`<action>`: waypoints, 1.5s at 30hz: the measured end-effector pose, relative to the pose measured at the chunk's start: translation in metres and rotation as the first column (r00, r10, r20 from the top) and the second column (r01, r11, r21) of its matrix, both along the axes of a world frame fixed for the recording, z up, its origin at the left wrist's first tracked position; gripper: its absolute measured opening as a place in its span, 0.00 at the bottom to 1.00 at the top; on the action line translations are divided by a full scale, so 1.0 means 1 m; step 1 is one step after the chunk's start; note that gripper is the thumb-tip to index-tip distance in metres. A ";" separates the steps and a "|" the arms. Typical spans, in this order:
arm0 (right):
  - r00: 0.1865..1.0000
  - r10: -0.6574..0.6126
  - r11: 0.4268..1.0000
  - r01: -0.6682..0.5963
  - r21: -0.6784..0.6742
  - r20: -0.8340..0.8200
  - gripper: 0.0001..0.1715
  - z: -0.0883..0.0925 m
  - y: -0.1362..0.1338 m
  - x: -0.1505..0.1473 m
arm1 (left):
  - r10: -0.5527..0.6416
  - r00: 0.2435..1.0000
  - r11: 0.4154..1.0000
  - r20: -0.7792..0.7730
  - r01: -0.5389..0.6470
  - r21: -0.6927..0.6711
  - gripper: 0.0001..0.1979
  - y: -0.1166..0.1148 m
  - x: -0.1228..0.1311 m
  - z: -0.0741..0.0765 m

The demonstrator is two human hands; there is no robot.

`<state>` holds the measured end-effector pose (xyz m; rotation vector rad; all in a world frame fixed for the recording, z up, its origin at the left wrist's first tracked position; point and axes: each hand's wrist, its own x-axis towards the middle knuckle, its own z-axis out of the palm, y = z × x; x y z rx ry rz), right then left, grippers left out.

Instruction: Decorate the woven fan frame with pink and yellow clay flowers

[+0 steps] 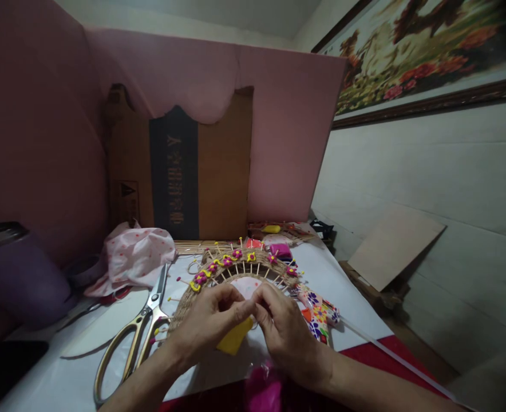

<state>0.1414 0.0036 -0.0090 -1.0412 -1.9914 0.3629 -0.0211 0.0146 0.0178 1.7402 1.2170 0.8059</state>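
Observation:
My left hand (212, 320) and my right hand (285, 329) meet fingertip to fingertip, both closed in a pinch. Whatever is between the fingers is too small or too hidden to make out. Just below my left fingers shows a yellow piece (234, 339), partly covered by the hand. Behind both hands stands a curved, twine-wrapped craft piece (184, 303) with thin sticks across its gap. Magenta and yellow flowers (252, 257) and a wavy yellow strip decorate its top, and small coloured tips stick out around it. A magenta packet (264, 389) lies nearest me, below my right hand.
Gold-handled scissors (150, 315) lie left of the craft piece, beside a dotted cloth (139, 257). On the right sits a floral-patterned glue gun (319, 312) with a pale stick (390, 352) extending from it. A cardboard sheet (225, 171) stands at the back.

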 end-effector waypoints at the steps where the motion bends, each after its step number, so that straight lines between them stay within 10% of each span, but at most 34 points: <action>1: 1.000 -0.011 1.000 0.010 -0.012 -0.018 0.10 0.000 0.001 0.000 | -0.025 0.999 0.999 0.020 0.026 -0.043 0.17 -0.001 0.000 0.000; 8: 0.993 -0.049 0.998 0.045 -0.035 -0.112 0.10 -0.001 0.001 0.001 | -0.185 0.959 0.963 0.217 0.221 -0.157 0.11 -0.001 0.002 -0.008; 19: 0.998 -0.049 0.978 0.057 0.201 -0.045 0.07 -0.005 0.004 0.003 | -0.079 0.963 0.968 0.258 0.135 -0.210 0.18 0.002 0.002 -0.011; 45: 0.997 -0.038 0.976 0.021 0.216 0.074 0.14 -0.007 0.002 0.004 | -0.065 0.985 0.991 0.160 0.083 -0.108 0.11 -0.001 0.005 -0.004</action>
